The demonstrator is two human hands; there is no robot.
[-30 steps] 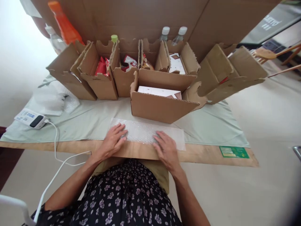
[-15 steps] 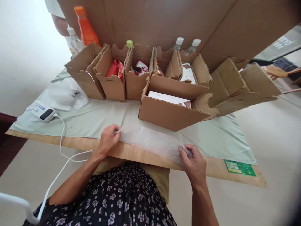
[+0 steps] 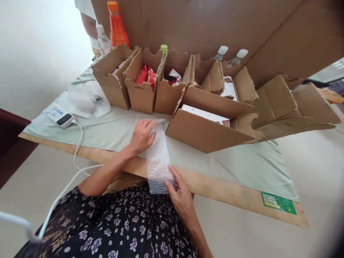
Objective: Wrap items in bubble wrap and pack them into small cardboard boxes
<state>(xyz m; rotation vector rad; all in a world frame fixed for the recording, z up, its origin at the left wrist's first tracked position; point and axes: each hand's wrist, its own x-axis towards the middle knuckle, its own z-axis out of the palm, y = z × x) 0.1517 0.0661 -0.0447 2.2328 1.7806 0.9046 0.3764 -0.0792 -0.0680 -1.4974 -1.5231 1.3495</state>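
Your left hand [image 3: 142, 137] and right hand [image 3: 179, 191] each pinch an end of the bubble wrap [image 3: 158, 161], which seemingly wraps nothing yet.

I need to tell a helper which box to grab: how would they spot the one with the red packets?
Start at the row of small open cardboard boxes along the tall cardboard wall. Second from the left, beneath the orange bottle, is the one with red packets sticking up.

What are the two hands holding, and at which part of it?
A strip of bubble wrap: the left hand grips its far end, the right hand its near end.
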